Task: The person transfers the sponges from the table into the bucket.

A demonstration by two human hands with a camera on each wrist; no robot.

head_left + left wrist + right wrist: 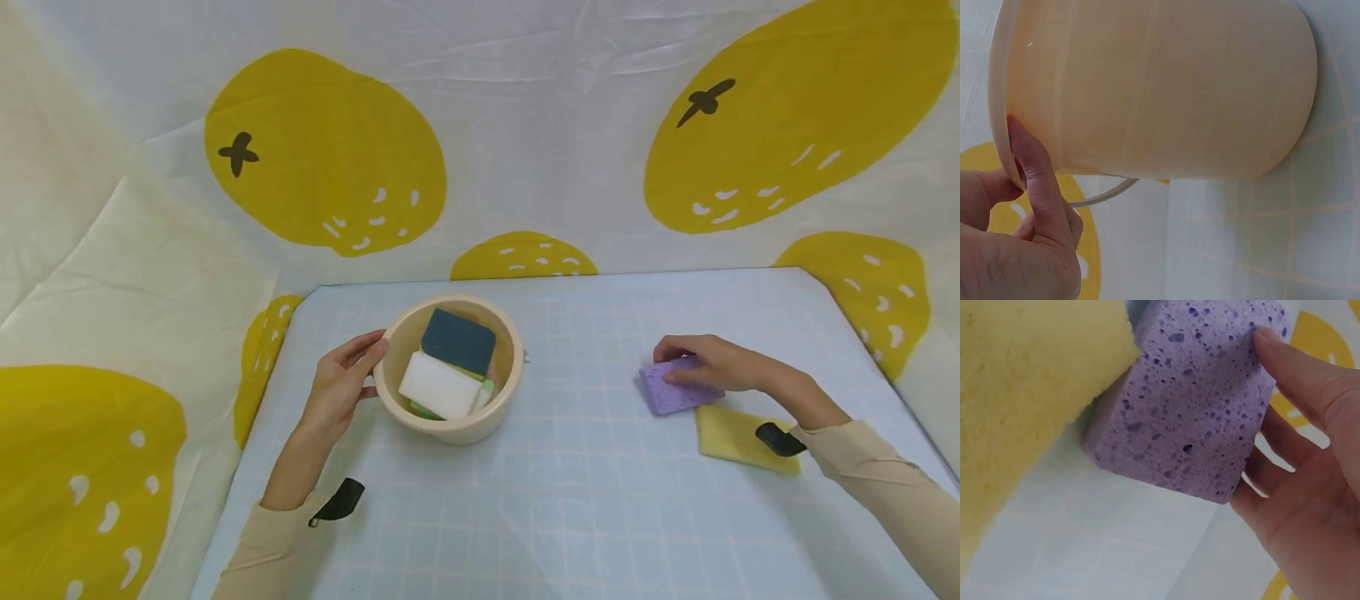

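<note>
My left hand (333, 385) pinches the rim of a cream plastic bucket (467, 432) at the left of the table, thumb on one side and fingers on the other. In the left wrist view the bucket wall (1172, 87) stands beside that hand (1029, 231). Inside the bucket lie a dark teal scouring pad (459, 340), a white sponge (441, 387) and some green pieces, partly hidden. On the right, my right hand (723, 363) grips a porous purple sponge (667, 395) between thumb and fingers. A yellow sponge (723, 435) lies close by, below the wrist.
The table (592, 492) has a pale blue gridded cover. White cloth walls (540, 167) printed with yellow fruit stand behind it and at both sides. A grey handle (1107, 195) shows by the bucket in the left wrist view.
</note>
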